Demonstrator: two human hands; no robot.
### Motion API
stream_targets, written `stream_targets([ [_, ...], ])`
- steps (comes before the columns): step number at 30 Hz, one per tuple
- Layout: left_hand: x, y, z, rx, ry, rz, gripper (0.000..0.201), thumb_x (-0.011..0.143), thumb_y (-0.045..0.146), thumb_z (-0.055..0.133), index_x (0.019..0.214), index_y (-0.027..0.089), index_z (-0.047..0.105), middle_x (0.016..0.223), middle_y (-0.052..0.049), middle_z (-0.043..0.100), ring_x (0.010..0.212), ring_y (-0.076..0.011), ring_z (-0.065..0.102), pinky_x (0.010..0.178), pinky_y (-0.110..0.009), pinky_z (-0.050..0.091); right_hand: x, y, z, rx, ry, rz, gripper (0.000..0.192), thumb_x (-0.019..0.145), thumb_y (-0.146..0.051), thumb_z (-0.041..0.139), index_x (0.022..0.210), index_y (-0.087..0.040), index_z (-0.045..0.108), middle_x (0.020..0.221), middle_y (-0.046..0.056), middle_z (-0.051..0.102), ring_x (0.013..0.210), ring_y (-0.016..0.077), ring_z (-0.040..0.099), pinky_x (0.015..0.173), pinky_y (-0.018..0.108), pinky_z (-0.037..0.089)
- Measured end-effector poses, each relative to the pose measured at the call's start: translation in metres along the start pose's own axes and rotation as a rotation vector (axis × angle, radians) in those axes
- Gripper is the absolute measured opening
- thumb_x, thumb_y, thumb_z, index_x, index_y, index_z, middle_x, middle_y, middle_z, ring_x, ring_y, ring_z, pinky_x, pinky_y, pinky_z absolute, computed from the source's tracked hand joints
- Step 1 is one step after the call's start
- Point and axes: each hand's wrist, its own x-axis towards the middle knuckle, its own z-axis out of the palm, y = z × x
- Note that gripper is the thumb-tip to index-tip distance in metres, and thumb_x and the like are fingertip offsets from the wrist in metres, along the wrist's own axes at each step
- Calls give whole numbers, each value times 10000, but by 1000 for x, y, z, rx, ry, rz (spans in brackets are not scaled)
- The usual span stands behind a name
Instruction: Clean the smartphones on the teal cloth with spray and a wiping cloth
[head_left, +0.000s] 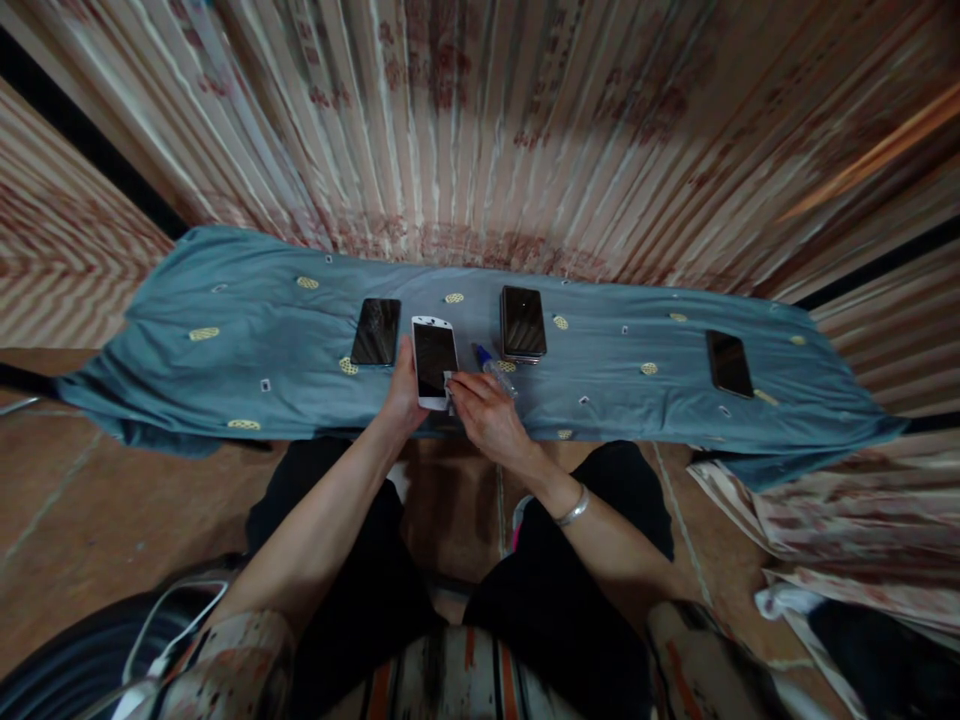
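A white-framed smartphone (435, 365) with a dark screen is held up by my left hand (405, 392), whose fingers wrap its left edge. My right hand (484, 408) is closed at the phone's lower right, pinching a small pale wipe (448, 378) against the screen edge; whether it is cloth or paper cannot be made out. Just behind my right hand lies a clear bottle with a blue top (486, 358), partly hidden by the fingers. Left of the held phone, a dark phone (376, 332) lies flat.
The narrow bench is covered by a blue-green cloth (247, 350) with yellow prints. A stack of dark phones (523, 322) sits right of centre, and another phone (729, 364) lies farther right. A pleated curtain (480, 150) hangs behind; a white cable (157, 625) is at lower left.
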Motion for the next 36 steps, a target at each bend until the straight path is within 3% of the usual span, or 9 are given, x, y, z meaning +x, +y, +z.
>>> stream_targets([
  [9, -11, -3, 9, 65, 27, -76, 551, 1048, 493, 293, 990, 145, 716, 758, -56, 765, 751, -210, 746, 683, -298, 591, 6, 11, -5, -46, -11, 45, 355, 1021, -166, 426, 1224, -146, 717, 1231, 137, 714, 1124, 257, 628, 1034, 442, 538],
  [15, -5, 0, 4, 50, 28, -46, 598, 1048, 513, 270, 917, 140, 719, 650, -35, 722, 581, -168, 685, 633, -272, 565, 2, 1, -3, -34, -34, 5, 357, 1020, -165, 432, 1248, -145, 706, 1245, 144, 705, 1143, 255, 622, 1053, 432, 531],
  [20, -3, -1, 2, 36, 27, -38, 590, 1044, 520, 278, 964, 136, 719, 703, -51, 744, 684, -195, 723, 693, -293, 575, 0, -3, -2, -38, -43, -30, 370, 1028, -160, 405, 1245, -129, 704, 1249, 141, 704, 1159, 242, 615, 1061, 401, 529],
  [24, -6, -6, 4, 57, 9, -104, 549, 1040, 512, 317, 1020, 141, 721, 626, -28, 715, 566, -175, 685, 612, -276, 568, 4, 4, -5, -60, -18, -2, 366, 1029, -162, 409, 1238, -120, 706, 1238, 146, 714, 1144, 251, 623, 1043, 416, 538],
  [28, -8, -8, 7, 48, -6, -150, 586, 1029, 547, 315, 1015, 130, 727, 689, -63, 749, 622, -195, 717, 597, -283, 573, 4, 6, -5, -56, -7, 2, 359, 1030, -181, 422, 1242, -121, 705, 1239, 157, 714, 1157, 263, 619, 1046, 443, 536],
  [31, -6, -6, 7, 49, 27, -135, 601, 1035, 536, 297, 973, 128, 734, 650, -61, 736, 642, -193, 727, 561, -259, 556, 1, -2, -3, -19, -23, -40, 357, 1032, -180, 425, 1256, -131, 699, 1248, 151, 707, 1183, 249, 608, 1061, 417, 531],
  [36, -2, -7, 4, 46, 37, -91, 578, 984, 606, 412, 1022, 136, 745, 716, -61, 765, 698, -196, 743, 648, -271, 583, -1, -9, 0, -10, -5, -96, 353, 1035, -173, 419, 1224, -113, 711, 1223, 139, 715, 1170, 235, 614, 1054, 369, 537],
])
